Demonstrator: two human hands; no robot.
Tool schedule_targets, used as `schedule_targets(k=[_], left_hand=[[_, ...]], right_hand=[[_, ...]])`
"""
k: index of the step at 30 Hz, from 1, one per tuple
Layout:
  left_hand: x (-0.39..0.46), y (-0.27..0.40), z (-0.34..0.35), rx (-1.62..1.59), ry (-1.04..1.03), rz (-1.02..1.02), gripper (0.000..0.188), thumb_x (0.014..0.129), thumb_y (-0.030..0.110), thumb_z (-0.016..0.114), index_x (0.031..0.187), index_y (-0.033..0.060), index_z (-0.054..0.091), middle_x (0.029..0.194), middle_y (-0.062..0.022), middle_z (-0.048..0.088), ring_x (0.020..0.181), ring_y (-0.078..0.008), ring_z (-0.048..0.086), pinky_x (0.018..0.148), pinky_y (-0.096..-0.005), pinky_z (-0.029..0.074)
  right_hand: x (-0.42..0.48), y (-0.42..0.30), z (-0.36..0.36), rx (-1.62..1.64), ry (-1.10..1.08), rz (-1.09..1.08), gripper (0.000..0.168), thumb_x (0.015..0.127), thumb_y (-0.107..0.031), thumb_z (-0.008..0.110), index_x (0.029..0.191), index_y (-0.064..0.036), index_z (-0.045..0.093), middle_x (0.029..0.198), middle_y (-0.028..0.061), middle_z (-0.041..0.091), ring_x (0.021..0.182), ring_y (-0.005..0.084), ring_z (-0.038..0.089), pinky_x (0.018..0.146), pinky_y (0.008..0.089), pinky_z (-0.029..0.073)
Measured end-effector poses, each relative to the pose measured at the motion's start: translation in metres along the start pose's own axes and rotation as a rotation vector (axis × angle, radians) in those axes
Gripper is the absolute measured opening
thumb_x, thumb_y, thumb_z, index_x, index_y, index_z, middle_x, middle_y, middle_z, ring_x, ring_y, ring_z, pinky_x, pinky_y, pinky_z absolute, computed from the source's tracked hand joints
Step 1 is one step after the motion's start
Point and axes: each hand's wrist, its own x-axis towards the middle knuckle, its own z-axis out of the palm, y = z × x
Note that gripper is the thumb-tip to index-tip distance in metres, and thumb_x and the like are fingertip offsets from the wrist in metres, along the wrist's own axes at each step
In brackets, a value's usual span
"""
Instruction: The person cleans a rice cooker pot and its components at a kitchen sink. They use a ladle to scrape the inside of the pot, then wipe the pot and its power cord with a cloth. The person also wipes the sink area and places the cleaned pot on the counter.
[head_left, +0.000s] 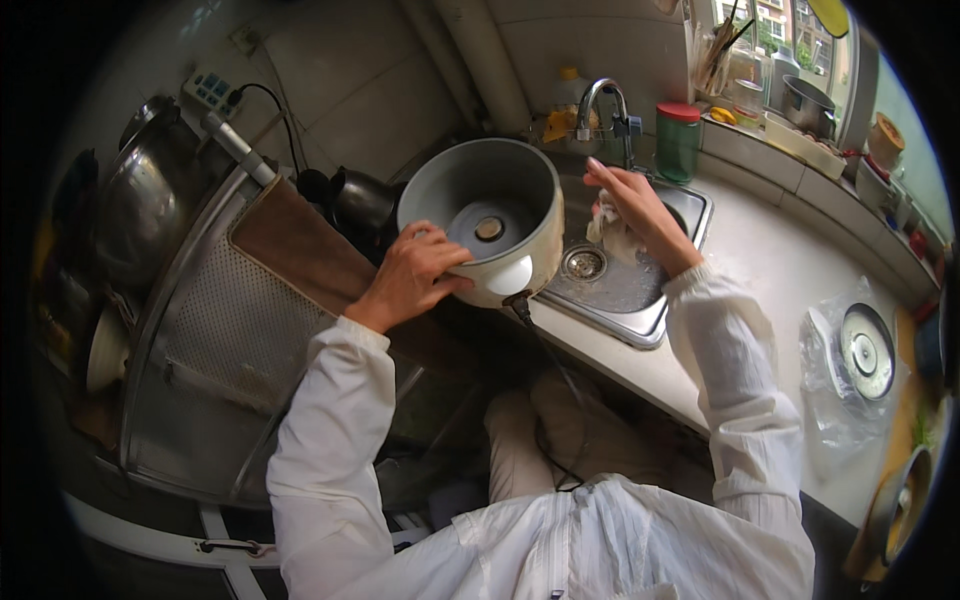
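Observation:
A rice cooker body (556, 232) with a grey inner wall and a round heating plate leans towards me beside the sink. My left hand (424, 266) grips its near left rim, fingers over the edge and thumb outside. From the socket on its front a black power cord (559, 364) hangs down past my legs. Over the stainless steel sink (622, 292), my right hand (634, 202) holds a crumpled, pale wet cloth (615, 229). The sink drain (584, 262) shows below the cloth. The cooker's underside is hidden.
A chrome faucet (600, 97) arches over the sink, with a green jar with a red lid (678, 142) beside it. On the right counter, a round lid (866, 351) lies on a plastic bag (821, 405). Left stands a metal rack (240, 322); a power strip (212, 90) hangs on the wall.

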Motion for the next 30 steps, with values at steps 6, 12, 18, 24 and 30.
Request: schedule_targets(k=[6,12,18,24,30], left_hand=[[0.027,-0.003,-0.006,0.07,-0.062,0.16,0.028,0.072,0.026,0.081,0.095,0.0146,0.07,0.087,0.0015,0.069,0.096,-0.0174,0.062,0.108,-0.0406,0.037],[0.011,-0.007,0.024,0.072,-0.018,0.174,0.027,0.07,0.027,0.081,0.093,0.0171,0.071,0.085,0.0042,0.069,0.098,-0.015,0.062,0.113,-0.0403,0.035],[-0.002,-0.026,0.035,0.138,-0.009,0.134,0.024,0.071,0.025,0.081,0.091,0.0171,0.069,0.088,0.0071,0.068,0.103,-0.0137,0.061,0.116,-0.0404,0.031],[-0.012,-0.03,0.031,0.144,-0.087,0.032,0.029,0.074,0.019,0.08,0.099,0.016,0.067,0.097,0.0035,0.069,0.106,-0.0168,0.061,0.116,-0.044,0.031],[0.011,0.021,0.024,-0.358,-0.073,-0.246,0.042,0.085,0.027,0.071,0.123,0.0134,0.058,0.117,-0.0059,0.068,0.112,-0.0254,0.063,0.104,-0.0422,0.044]], right_hand=[[0.045,-0.018,-0.022,-0.591,-0.15,0.055,0.053,0.086,-0.05,0.068,0.081,0.003,0.067,0.067,0.0069,0.062,0.063,0.0159,0.063,0.057,0.0339,0.049],[0.022,-0.005,-0.012,-0.907,-0.061,0.02,0.037,0.077,-0.025,0.067,0.093,0.008,0.067,0.089,0.0261,0.068,0.084,0.0401,0.069,0.074,0.0446,0.054],[0.021,-0.006,0.008,-0.993,-0.053,0.169,0.04,0.081,-0.025,0.062,0.11,0.001,0.068,0.112,0.0246,0.069,0.107,0.0419,0.066,0.09,0.0476,0.053],[0.021,-0.005,0.024,-0.953,-0.032,0.145,0.039,0.081,-0.024,0.061,0.11,0.002,0.067,0.113,0.0246,0.069,0.109,0.0428,0.065,0.092,0.0486,0.052],[0.024,-0.002,0.02,-0.952,-0.032,0.145,0.04,0.083,-0.028,0.061,0.11,0.001,0.067,0.112,0.0256,0.069,0.108,0.0428,0.065,0.09,0.0487,0.052]])
